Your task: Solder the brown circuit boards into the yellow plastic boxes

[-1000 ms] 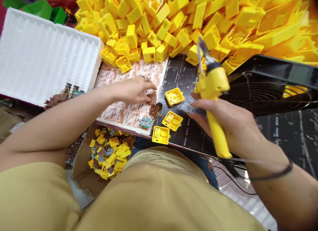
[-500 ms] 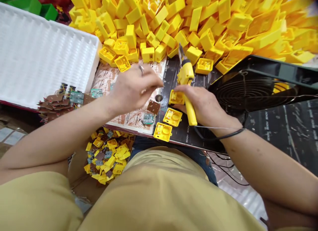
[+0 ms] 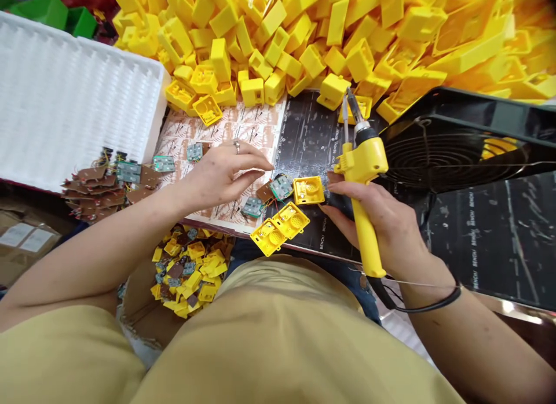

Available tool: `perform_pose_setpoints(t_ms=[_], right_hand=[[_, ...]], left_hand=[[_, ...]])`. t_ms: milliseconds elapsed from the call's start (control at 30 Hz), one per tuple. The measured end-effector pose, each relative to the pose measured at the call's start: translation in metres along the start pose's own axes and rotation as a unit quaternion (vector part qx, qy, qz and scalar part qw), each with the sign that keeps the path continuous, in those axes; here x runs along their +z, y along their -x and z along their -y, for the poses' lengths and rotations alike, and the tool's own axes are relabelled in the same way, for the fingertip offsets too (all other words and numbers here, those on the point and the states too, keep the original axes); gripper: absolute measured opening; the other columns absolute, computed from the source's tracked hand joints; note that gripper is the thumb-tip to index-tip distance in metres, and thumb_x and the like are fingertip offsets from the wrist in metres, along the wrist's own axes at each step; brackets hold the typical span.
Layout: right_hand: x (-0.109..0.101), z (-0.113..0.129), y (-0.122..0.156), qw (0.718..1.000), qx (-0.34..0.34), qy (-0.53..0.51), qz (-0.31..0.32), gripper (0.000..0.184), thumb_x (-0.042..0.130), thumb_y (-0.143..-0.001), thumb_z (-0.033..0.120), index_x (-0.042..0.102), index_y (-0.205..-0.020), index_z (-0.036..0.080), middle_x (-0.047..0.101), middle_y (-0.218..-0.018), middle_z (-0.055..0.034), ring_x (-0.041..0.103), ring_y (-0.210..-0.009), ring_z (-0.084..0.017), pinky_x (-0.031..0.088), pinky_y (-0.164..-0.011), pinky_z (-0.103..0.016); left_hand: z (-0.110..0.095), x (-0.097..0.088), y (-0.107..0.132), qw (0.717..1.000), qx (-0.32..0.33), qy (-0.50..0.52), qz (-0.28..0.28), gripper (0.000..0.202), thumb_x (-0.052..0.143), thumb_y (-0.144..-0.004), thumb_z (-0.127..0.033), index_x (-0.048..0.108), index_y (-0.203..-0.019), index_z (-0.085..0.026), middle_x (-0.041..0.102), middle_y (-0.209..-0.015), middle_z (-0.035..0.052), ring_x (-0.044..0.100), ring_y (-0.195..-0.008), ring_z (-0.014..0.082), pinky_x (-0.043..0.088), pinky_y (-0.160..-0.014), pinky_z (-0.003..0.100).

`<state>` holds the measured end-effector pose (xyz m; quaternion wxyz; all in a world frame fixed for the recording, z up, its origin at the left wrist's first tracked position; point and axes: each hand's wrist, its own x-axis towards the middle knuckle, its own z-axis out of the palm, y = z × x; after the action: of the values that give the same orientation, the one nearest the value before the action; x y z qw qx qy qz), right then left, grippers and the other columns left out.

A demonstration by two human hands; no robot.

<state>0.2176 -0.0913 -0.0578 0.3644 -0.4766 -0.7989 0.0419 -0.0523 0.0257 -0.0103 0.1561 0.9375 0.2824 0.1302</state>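
Observation:
My right hand (image 3: pixel 382 219) is wrapped round the handle of a yellow soldering gun (image 3: pixel 365 161), its metal tip angled up and away from me. My left hand (image 3: pixel 226 175) hovers over the patterned sheet, thumb and fingers apart, with nothing visible between them. Just right of its fingertips lies a green circuit board (image 3: pixel 281 187) with wires, partly over a brown board (image 3: pixel 264 191). A yellow housing (image 3: pixel 308 190) sits open side up between my hands. Two more open yellow housings (image 3: pixel 280 229) touch each other at the bench's front edge. Another green board (image 3: pixel 252 206) lies near them.
A large heap of yellow housings (image 3: pixel 260 39) fills the back. A black fan (image 3: pixel 434 140) stands on the right. At left are a white foam tray (image 3: pixel 78 97) and a stack of brown boards (image 3: pixel 89 190). Below the bench, a box holds yellow parts (image 3: pixel 191 276).
My right hand has moved right and towards me with the soldering gun. My left hand has come down slightly, its fingers more stretched out. A green board now shows beside the housings; the front two have shifted left.

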Motion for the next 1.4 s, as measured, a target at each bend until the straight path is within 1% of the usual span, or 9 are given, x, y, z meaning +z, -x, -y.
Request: perform_pose_setpoints(t_ms=[133,267,400,667,867,1033,1133,1233,1400], right_hand=[[-0.001,0.001,0.001,1.000,-0.003,0.009,-0.011,0.043,0.067,-0.089,0.017,0.051,-0.127,0.029,0.072,-0.108,-0.0011,0.071,-0.097,-0.020,0.060,-0.091,-0.035],[-0.004,-0.001,0.005,1.000,-0.006,0.014,-0.007,0.040,0.067,-0.090,0.018,0.052,-0.126,0.028,0.072,-0.106,-0.0018,0.071,-0.097,-0.020,0.060,-0.089,-0.034],[-0.006,-0.004,0.008,1.000,0.004,0.015,0.014,0.040,0.067,-0.089,0.019,0.052,-0.126,0.026,0.071,-0.111,-0.0049,0.070,-0.102,-0.022,0.059,-0.090,-0.037],[-0.006,-0.003,-0.005,0.998,0.028,-0.016,0.060,0.037,0.065,-0.092,0.028,0.050,-0.126,0.029,0.069,-0.120,-0.0063,0.067,-0.110,-0.025,0.058,-0.094,-0.043],[-0.002,0.000,-0.017,0.997,0.020,-0.045,0.057,0.039,0.066,-0.092,0.031,0.048,-0.126,0.028,0.068,-0.123,-0.0060,0.067,-0.110,-0.023,0.057,-0.096,-0.039],[0.008,0.002,-0.021,0.999,0.002,-0.017,0.041,0.036,0.066,-0.092,0.030,0.050,-0.124,0.027,0.070,-0.117,-0.0064,0.069,-0.105,-0.023,0.058,-0.093,-0.040],[0.014,-0.002,-0.023,0.998,-0.011,0.008,0.061,0.033,0.065,-0.092,0.032,0.053,-0.122,0.027,0.069,-0.118,-0.0067,0.069,-0.105,-0.024,0.057,-0.094,-0.043],[0.016,-0.006,-0.022,0.997,-0.017,0.017,0.070,0.029,0.062,-0.094,0.032,0.054,-0.121,0.027,0.070,-0.117,-0.0057,0.069,-0.103,-0.023,0.058,-0.089,-0.039],[0.012,-0.008,-0.013,0.997,0.004,0.053,0.048,0.031,0.064,-0.093,0.034,0.055,-0.121,0.025,0.072,-0.106,-0.0070,0.071,-0.090,-0.024,0.059,-0.078,-0.038]], left_hand=[[-0.015,-0.004,-0.015,0.989,0.102,-0.042,0.103,0.035,0.050,-0.091,-0.014,0.070,-0.117,-0.025,0.069,-0.117,0.0071,0.063,-0.105,0.0207,0.049,-0.095,0.037],[-0.024,-0.004,-0.019,0.974,0.126,-0.094,0.162,0.034,0.055,-0.088,-0.012,0.068,-0.118,-0.023,0.068,-0.110,0.0090,0.060,-0.101,0.0221,0.047,-0.089,0.035],[-0.018,0.004,-0.017,0.983,0.127,-0.070,0.112,0.017,0.057,-0.092,-0.024,0.073,-0.088,-0.022,0.070,-0.093,0.0069,0.060,-0.087,0.0210,0.046,-0.085,0.037],[-0.015,0.004,-0.010,0.990,0.007,0.132,0.041,0.015,0.061,-0.088,-0.032,0.069,-0.080,-0.021,0.076,-0.099,0.0042,0.069,-0.093,0.0165,0.052,-0.088,0.031],[-0.009,0.004,0.013,0.933,-0.180,0.307,-0.047,0.028,0.066,-0.086,-0.048,0.062,-0.082,-0.020,0.078,-0.096,0.0081,0.073,-0.093,0.0194,0.058,-0.082,0.033],[-0.003,0.009,0.029,0.902,-0.193,0.377,-0.085,0.033,0.066,-0.087,-0.052,0.058,-0.084,-0.019,0.078,-0.096,0.0098,0.074,-0.097,0.0220,0.059,-0.088,0.040],[-0.007,0.013,0.027,0.913,-0.181,0.355,-0.088,0.031,0.068,-0.085,-0.049,0.060,-0.082,-0.018,0.077,-0.095,0.0091,0.074,-0.094,0.0203,0.059,-0.085,0.037],[-0.016,0.021,0.016,0.951,-0.134,0.268,-0.078,0.019,0.064,-0.087,-0.036,0.067,-0.083,-0.017,0.077,-0.088,0.0063,0.071,-0.083,0.0173,0.056,-0.079,0.033],[-0.032,0.040,-0.005,0.997,-0.002,0.030,-0.075,0.021,0.056,-0.094,-0.029,0.074,-0.085,-0.022,0.076,-0.084,0.0029,0.066,-0.090,0.0194,0.044,-0.100,0.045]])
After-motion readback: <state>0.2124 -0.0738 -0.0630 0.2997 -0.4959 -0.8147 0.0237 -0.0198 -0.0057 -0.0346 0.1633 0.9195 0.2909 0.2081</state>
